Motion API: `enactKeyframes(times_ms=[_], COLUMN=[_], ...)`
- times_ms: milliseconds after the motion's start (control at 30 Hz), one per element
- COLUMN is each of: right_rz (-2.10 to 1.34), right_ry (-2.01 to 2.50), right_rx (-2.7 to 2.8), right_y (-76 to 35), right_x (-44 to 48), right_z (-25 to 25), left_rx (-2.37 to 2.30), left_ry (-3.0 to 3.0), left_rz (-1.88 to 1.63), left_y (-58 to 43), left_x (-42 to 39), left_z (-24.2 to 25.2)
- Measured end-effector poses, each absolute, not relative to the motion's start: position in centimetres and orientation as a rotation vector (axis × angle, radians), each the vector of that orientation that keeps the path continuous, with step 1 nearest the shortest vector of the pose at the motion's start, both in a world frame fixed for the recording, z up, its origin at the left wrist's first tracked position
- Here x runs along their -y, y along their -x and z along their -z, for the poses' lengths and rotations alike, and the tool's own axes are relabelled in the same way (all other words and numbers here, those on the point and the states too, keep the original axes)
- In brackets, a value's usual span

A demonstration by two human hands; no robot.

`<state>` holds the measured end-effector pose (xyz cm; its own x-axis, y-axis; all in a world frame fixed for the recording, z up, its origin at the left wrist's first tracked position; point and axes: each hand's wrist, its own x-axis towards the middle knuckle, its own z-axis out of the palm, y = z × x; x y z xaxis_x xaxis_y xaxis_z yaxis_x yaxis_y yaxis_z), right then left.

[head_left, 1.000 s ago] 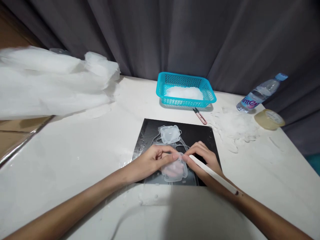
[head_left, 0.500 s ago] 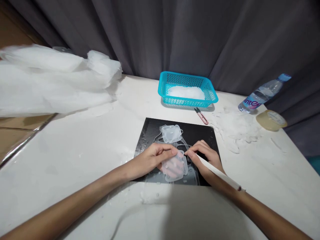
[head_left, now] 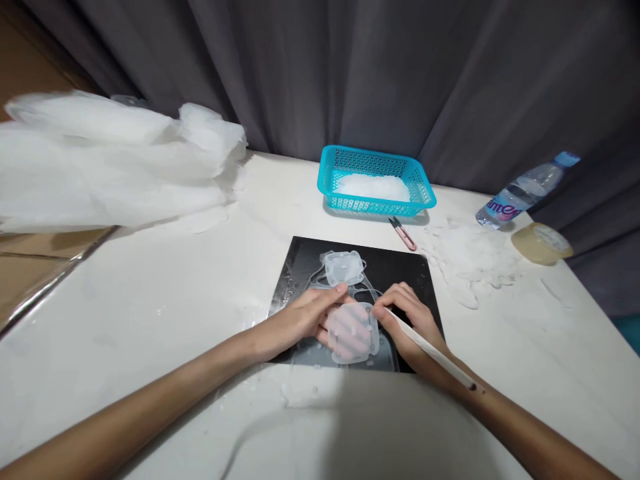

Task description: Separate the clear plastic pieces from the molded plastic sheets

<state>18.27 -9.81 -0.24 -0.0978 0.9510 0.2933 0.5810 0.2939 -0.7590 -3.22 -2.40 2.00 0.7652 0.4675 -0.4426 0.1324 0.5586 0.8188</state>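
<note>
A translucent square piece (head_left: 354, 332), soft-looking with rounded corners and small raised bumps, lies over the fingers of my left hand (head_left: 313, 313). Those fingers show through it from below, and the left thumb is raised off its surface. My right hand (head_left: 411, 319) pinches a slim white-handled tool (head_left: 435, 350) near the piece's upper right corner. The tool's tip is hidden by the fingertips. Under both hands is a black board (head_left: 400, 267), bearing a similar translucent piece (head_left: 344, 268) and clear thin sheets or strips.
Behind the board stands a blue basket (head_left: 327, 199) holding white material. Pink-handled thread snips (head_left: 403, 235), white scraps (head_left: 470, 260), a tape roll (head_left: 541, 244) and a water bottle (head_left: 525, 193) are to the right. White plastic bags (head_left: 115, 167) fill the far left.
My left thumb has lifted from the piece's top edge and moved up and left. The piece has shifted slightly right, closer to my right fingertips. The white tool's rear end has dipped slightly.
</note>
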Motion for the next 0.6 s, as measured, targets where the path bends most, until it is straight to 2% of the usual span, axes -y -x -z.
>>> enactKeyframes(times_ms=[600], right_rz=[-0.700], right_ry=[1.329], right_rx=[1.701], right_y=[-18.29], right_x=[9.91], right_z=[0.40], left_rx=[-0.689], left_ry=[-0.993], left_rz=[-0.305], left_y=[3.62], left_x=[2.20], left_z=[-2.21])
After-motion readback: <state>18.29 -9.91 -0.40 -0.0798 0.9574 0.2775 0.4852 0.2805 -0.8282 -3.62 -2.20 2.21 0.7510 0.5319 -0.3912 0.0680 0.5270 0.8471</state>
